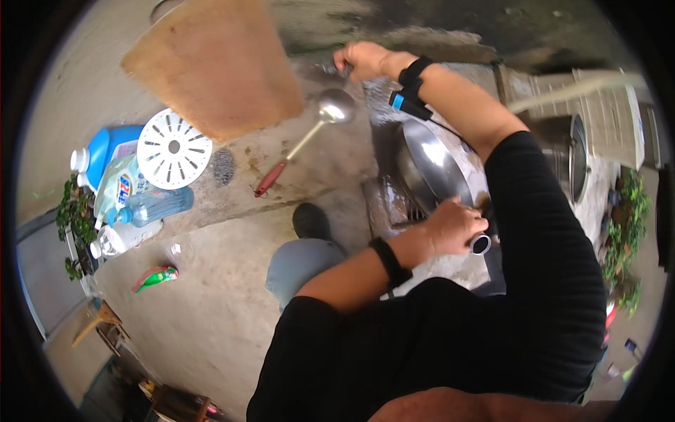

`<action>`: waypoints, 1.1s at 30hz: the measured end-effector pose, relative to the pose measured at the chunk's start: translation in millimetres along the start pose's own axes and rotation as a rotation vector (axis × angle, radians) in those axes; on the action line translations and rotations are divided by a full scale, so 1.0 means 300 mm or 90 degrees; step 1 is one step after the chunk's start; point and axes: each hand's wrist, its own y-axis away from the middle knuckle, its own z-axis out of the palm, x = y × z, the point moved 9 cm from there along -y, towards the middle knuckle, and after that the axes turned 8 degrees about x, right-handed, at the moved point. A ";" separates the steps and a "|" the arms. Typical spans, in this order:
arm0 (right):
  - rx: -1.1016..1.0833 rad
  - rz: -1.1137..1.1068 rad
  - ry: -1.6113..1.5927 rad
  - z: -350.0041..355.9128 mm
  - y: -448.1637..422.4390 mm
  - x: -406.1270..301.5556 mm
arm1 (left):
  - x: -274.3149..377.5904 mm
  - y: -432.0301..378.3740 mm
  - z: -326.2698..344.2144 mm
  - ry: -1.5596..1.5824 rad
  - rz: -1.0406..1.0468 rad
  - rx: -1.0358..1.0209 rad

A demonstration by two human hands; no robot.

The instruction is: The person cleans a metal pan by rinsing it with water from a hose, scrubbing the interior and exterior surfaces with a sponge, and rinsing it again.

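My left hand (451, 227) grips the hollow metal handle (480, 244) of a steel wok (435, 163). Tilted on its side, the wok lies in a wet concrete wash area, beside a slotted drain (415, 213). Farther away, my right hand (364, 60) is raised at the corner of the wash area with its fingers curled. Something small and greyish shows at its fingertips, too blurred to identify. Left of the wok, a steel ladle (336, 105) with a red handle (271, 178) rests on the concrete. A black strap device (411, 103) is on my right wrist.
A brown board (221, 68) leans at the upper left, by a white slotted disc (175, 149) and several plastic bottles (153, 205). A green packet (155, 278) lies on the floor. A metal pot (567, 155), a pale hose (580, 87) and a ribbed plastic container (611, 118) are at right.
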 end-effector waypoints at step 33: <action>0.630 0.682 -0.895 0.381 1.572 0.315 | -0.353 0.184 -0.505 0.388 -0.296 0.951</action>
